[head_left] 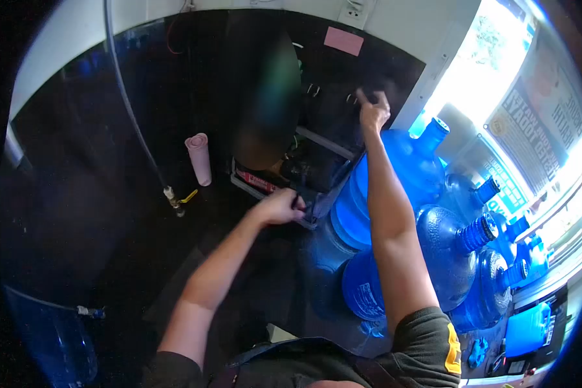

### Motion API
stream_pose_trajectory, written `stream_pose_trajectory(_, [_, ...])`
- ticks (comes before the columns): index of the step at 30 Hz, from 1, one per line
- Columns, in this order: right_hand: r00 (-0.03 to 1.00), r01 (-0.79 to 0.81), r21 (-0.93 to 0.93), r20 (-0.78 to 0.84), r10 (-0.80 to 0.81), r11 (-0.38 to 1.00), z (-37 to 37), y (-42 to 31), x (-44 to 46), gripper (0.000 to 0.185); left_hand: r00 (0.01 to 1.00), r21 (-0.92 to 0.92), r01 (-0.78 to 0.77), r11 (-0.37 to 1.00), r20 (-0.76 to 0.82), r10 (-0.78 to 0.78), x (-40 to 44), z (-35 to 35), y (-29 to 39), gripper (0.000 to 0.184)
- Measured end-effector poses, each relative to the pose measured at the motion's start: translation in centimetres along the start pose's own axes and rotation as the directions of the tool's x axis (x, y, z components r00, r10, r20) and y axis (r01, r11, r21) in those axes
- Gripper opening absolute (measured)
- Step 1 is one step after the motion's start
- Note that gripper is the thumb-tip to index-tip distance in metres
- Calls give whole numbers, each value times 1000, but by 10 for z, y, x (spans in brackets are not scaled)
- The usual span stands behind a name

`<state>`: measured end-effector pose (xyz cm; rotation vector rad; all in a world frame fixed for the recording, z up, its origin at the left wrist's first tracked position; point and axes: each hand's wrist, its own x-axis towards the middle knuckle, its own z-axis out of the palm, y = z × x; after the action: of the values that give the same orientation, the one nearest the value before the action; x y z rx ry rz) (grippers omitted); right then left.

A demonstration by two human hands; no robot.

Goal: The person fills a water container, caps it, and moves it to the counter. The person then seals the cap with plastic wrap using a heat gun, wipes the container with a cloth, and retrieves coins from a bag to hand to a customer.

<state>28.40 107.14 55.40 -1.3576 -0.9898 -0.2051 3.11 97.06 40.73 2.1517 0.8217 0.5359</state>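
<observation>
My left hand [279,207] is closed at the near edge of a grey-framed crate [323,142]; whatever its fingers hold is too dark to make out. Inside the crate's near left side lies a red packet [257,181] with pale lettering. My right hand [374,111] is raised beyond the crate, beside a dark surface with small metal rings [313,90]. Its fingers look apart, slightly blurred, and nothing shows clearly between them. Under my right forearm stands a large blue water bottle [404,165].
Several more blue water bottles [446,252] crowd the right side by the window. On the left are a rolled pink cloth [199,159] and a pipe valve with a yellow lever [187,197]. A blurred tall dark object [265,97] stands behind the crate. A pink paper [344,41] is further back.
</observation>
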Motion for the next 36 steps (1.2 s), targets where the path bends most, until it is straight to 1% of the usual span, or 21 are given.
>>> stream_pose_trajectory(1, [995, 46, -326, 102, -13, 944, 11, 47, 10, 52, 987, 177, 34, 984, 151, -61, -3, -30, 12, 25])
stream_pose_trajectory(3, [973, -44, -366, 196, 123, 930, 3, 58, 8, 72, 995, 772, 77, 631, -23, -93, 6, -50, 22, 27])
stream_pose_trajectory(6, [943, -69, -600, 222, 249, 797, -25, -14, -6, 85, 884, 665, 16, 747, -358, 300, 43, -96, 36, 19])
stream_pose_trajectory(9, [993, -94, -291, 35, 109, 952, -61, -35, -23, 67, 653, 512, -322, 796, -489, 579, 86, -127, 45, 20])
stream_pose_trajectory(11, [996, -82, 175, 41, 76, 981, -90, -38, -69, 38, 723, 409, -346, 844, -457, 518, 107, -121, 5, 22])
stream_pose_trajectory(13, [994, -8, 320, 103, -27, 947, -121, -65, -149, 16, 719, 470, -218, 856, -516, 466, 120, -96, -63, 18])
stream_pose_trajectory(14, [979, -39, 298, 202, -23, 954, -139, -76, -192, 14, 795, 429, -10, 903, -545, 267, 125, -77, -101, 19])
stream_pose_trajectory(15, [870, 85, 114, 476, -130, 990, -160, -70, -233, 17, 852, 404, 126, 906, -513, 110, 124, -75, -107, 25])
stream_pose_trajectory(16, [683, -128, 179, 730, -44, 975, -180, -66, -278, 22, 884, 403, 266, 876, -464, -55, 123, -73, -113, 31])
stream_pose_trajectory(17, [354, -562, 69, 921, 165, 824, -206, -54, -322, 25, 890, 426, 389, 817, -404, -213, 124, -71, -120, 37])
stream_pose_trajectory(18, [152, -603, -72, 967, 203, 795, -234, -40, -350, 29, 914, 698, 305, 648, -21, -406, 160, -82, -170, 37])
stream_pose_trajectory(19, [16, -557, -209, 965, 262, 804, -263, -38, -350, 29, 866, 491, 476, 730, -116, -486, 154, -94, -164, 38])
stream_pose_trajectory(20, [-36, -545, -285, 947, 318, 789, -298, -7, -377, 23, 849, 506, 440, 742, 34, -527, 140, -109, -123, 38])
stream_pose_trajectory(22, [-33, -602, -420, 862, 505, 679, -379, 12, -392, 17, 907, 14, 360, 933, 231, -353, 163, -131, -220, 55])
stream_pose_trajectory(24, [-138, -606, -583, 747, 650, 541, -461, 47, -419, 17, 959, 258, 284, 923, -85, -271, 149, -149, -188, 57])
stream_pose_trajectory(27, [106, -210, -772, 592, 799, 599, -578, 57, -424, 23, 894, 351, 137, 926, -446, 37, 113, -176, -88, 60])
stream_pose_trajectory(28, [323, -252, -779, 491, 809, 574, -621, 71, -438, 22, 851, 359, 61, 931, -506, 140, 98, -178, -42, 61])
stream_pose_trajectory(30, [409, -461, -784, 228, 883, 416, -679, 34, -393, 20, 767, 381, -92, 920, -562, 310, 67, -162, 52, 64])
stream_pose_trajectory(31, [307, -730, -626, 56, 950, 273, -702, 15, -369, 18, 745, 392, -158, 906, -555, 370, 52, -141, 98, 65])
stream_pose_trajectory(32, [431, -848, -316, 57, 900, 426, -741, 28, -372, 16, 708, 414, -227, 881, -551, 442, 32, -122, 148, 65])
stream_pose_trajectory(36, [641, -738, 307, 40, 766, 601, -856, 36, -330, 19, 742, 400, -433, 808, -351, 571, -22, 36, 330, 66])
